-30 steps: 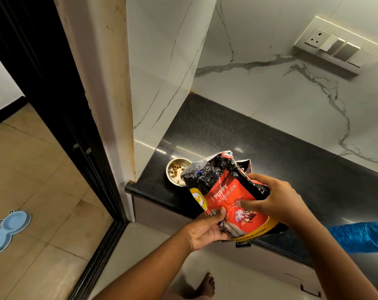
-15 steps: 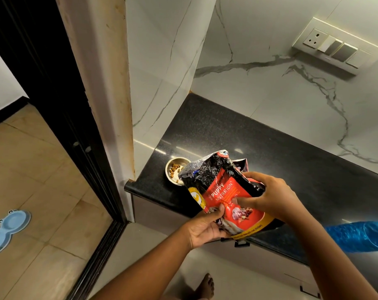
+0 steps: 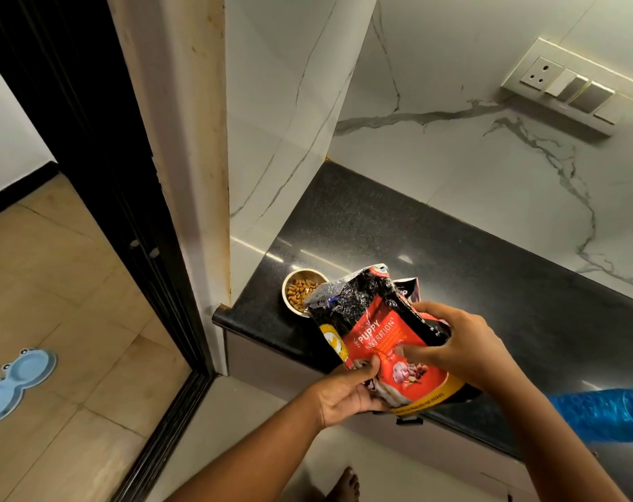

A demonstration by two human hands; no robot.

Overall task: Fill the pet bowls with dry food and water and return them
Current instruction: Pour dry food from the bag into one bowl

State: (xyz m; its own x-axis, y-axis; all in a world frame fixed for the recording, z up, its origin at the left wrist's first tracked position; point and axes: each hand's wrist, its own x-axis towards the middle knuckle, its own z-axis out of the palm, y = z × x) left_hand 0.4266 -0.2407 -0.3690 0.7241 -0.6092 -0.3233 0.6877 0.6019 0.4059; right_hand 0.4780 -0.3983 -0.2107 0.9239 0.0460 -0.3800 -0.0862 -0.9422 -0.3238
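A small steel bowl (image 3: 300, 287) with brown kibble stands on the black counter (image 3: 434, 255) near its left corner. Over it tilts a red and black puppy food bag (image 3: 373, 327), its open top pointing at the bowl and hiding the bowl's right rim. My left hand (image 3: 347, 393) grips the bag's lower edge from below. My right hand (image 3: 449, 342) holds the bag's right side, fingers pressed on its front. A light blue double bowl stand (image 3: 14, 382) lies on the tiled floor at the far left.
A marble wall corner and a dark door frame (image 3: 101, 182) rise left of the counter. A switch panel (image 3: 572, 86) is on the back wall. A blue plastic object (image 3: 604, 418) lies on the counter at the right edge. My bare foot (image 3: 344, 483) shows below.
The bag has stayed tilted toward the bowl, shifting only slightly. Both hands keep their hold on it. The kibble heap in the bowl looks a little fuller.
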